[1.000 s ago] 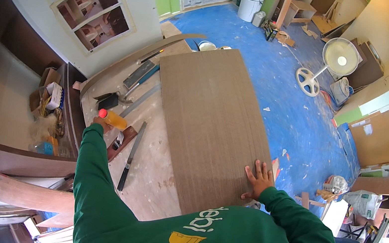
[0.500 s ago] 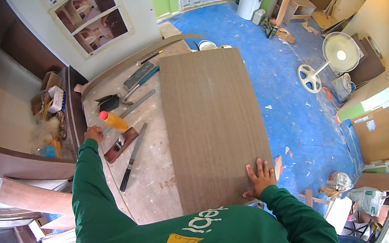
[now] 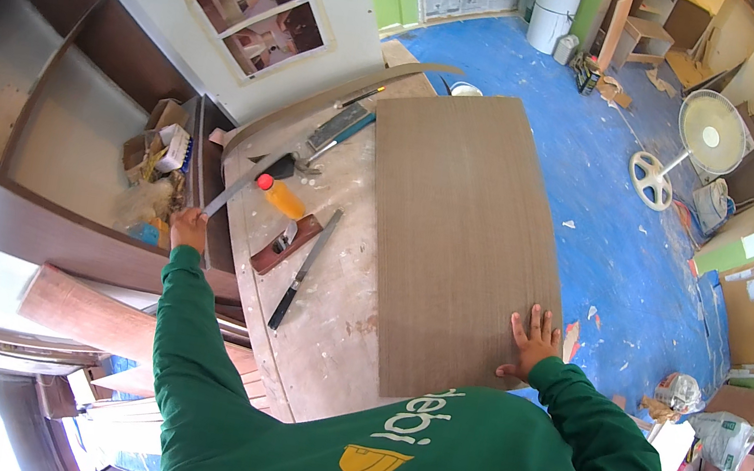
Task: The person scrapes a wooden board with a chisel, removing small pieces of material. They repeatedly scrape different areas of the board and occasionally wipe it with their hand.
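My left hand [image 3: 189,229] is closed round the near end of a long, flat grey metal strip [image 3: 240,184] at the left edge of the workbench [image 3: 328,365]. My right hand [image 3: 534,343] lies with fingers spread on the near right corner of a brown wood-grain panel [image 3: 459,238], which lies flat on the bench. Between hand and panel are a red-brown hand plane [image 3: 286,244], a file-like tool with a black handle [image 3: 305,269] and a yellow-orange bottle with a red cap [image 3: 281,197]. Farther back lie a hammer with a teal handle [image 3: 342,141] and a grey flat block [image 3: 337,125].
A dark cabinet frame [image 3: 57,222] with boxes and bags stands left of the bench. Blue sheeting [image 3: 592,229] covers the floor on the right. A white fan [image 3: 710,135] stands there. Behind the bench's far end is a bucket [image 3: 465,89]. Wooden boards [image 3: 74,302] lie at lower left.
My view has turned left, shifting the scene rightward. My left hand has pulled the metal strip out past the bench's left edge. My right hand stays on the panel.
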`<state>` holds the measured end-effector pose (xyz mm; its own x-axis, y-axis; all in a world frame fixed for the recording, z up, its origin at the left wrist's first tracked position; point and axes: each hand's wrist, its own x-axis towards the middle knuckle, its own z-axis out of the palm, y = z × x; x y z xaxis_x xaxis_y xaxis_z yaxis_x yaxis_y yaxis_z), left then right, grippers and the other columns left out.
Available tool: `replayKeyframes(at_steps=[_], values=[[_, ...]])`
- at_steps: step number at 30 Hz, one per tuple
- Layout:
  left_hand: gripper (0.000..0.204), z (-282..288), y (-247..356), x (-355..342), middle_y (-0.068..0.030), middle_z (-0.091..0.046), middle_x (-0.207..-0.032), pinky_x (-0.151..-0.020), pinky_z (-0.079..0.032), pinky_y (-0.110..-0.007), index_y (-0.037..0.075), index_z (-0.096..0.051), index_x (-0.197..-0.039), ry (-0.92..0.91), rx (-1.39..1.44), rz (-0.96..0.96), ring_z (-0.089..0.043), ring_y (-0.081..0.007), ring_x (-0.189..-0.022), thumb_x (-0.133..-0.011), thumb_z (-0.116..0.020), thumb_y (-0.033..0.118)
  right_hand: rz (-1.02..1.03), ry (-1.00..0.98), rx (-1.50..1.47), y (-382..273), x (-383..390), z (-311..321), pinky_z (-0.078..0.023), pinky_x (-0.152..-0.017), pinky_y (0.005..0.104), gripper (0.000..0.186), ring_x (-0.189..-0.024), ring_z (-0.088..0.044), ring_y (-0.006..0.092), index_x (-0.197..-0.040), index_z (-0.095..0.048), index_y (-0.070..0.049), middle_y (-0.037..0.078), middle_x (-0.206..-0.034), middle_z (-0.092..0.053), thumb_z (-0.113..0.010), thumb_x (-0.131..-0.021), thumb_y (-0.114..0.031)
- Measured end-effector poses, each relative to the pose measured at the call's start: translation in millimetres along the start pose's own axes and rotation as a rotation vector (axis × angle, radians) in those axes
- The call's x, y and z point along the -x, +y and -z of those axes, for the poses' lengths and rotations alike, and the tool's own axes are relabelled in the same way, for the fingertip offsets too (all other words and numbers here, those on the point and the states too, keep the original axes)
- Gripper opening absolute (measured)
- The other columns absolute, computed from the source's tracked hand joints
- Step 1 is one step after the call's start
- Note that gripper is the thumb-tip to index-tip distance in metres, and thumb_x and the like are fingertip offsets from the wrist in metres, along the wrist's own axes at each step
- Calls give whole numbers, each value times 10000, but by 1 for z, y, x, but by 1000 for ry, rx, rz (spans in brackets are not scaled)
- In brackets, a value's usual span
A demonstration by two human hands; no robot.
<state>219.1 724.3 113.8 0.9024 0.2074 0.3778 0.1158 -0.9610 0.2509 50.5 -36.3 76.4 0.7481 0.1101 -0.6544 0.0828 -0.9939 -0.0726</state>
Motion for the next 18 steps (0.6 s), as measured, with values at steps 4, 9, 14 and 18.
replayKeyframes(at_steps=[4, 9, 14, 18], values=[[177, 45, 46, -1, -126, -697, -1020, -917, -470, -494, 53, -729, -997, 154, 27, -41, -593, -369, -1008, -887, -695, 187, 5, -4, 11, 0, -1, 0, -100, -1214, 690, 1356, -1554, 88, 524, -1674, -14, -248, 269, -1696, 137, -792, -684, -751], [107, 86, 168, 25, -63, -691, -1009, -919, -438, -474, 92, -720, -966, 396, -39, -310, -609, -321, -1008, -910, -661, 162, 19, 1, 4, 4, 1, -5, -116, -1201, 710, 1337, -1555, 78, 524, -1674, -8, -242, 263, -1699, 132, -787, -705, -736], [154, 85, 304, 75, -73, -666, -962, -906, -431, -471, 108, -729, -983, 420, 51, -493, -616, -298, -999, -846, -664, 86, 70, 90, -20, 7, 6, -5, -155, -1179, 729, 1313, -1549, 18, 548, -1670, -75, -235, 272, -1702, 76, -781, -692, -752], [244, 64, 390, 128, -66, -678, -971, -899, -424, -454, 104, -738, -995, 389, 219, -606, -623, -298, -967, -762, -696, 44, 132, 205, -273, 1, 13, 9, -175, -1185, 707, 1176, -1564, -20, 505, -1664, -176, -201, 282, -1702, -16, -769, -765, -674]])
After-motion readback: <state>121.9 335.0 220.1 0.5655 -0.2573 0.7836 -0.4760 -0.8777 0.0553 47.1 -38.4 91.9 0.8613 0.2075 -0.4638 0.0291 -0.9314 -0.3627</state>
